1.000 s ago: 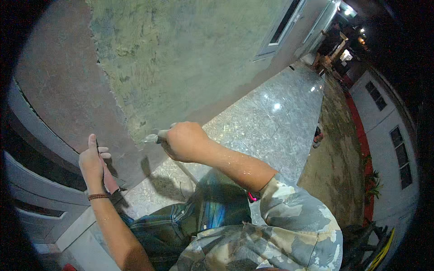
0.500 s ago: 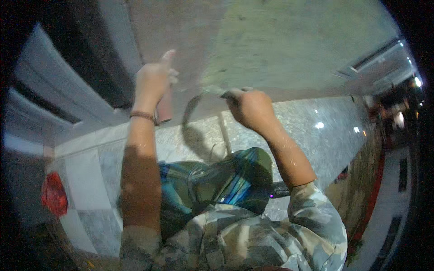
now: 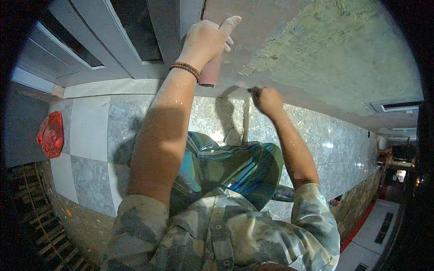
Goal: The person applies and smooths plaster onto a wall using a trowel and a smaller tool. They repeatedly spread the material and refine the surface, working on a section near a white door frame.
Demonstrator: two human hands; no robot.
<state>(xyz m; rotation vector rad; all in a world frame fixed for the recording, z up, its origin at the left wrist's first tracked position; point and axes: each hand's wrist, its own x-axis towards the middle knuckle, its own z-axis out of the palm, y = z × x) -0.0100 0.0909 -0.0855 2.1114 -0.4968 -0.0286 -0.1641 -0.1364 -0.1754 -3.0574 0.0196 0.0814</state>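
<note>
My left hand is raised against the wall, close to the door, its fingers curled and its thumb stretched out. A reddish flat piece sticks out below the palm; its exact kind is hidden by the hand. Lower and to the right, my right hand is closed round the dark handle of a small tool, which looks like a scraper. Its tip points left, toward the foot of the wall. A ragged patch of greenish-grey plaster covers the wall above it. White dust or paste marks my left fingers.
A panelled grey door stands at the upper left. The floor has grey and white tiles, with a red plastic bag at the left. A slatted grate lies lower left. A wall fitting is at the right.
My view has turned, so the door and tiles show more. My left hand appears higher and further right; my right hand appears further right, its tool still held.
</note>
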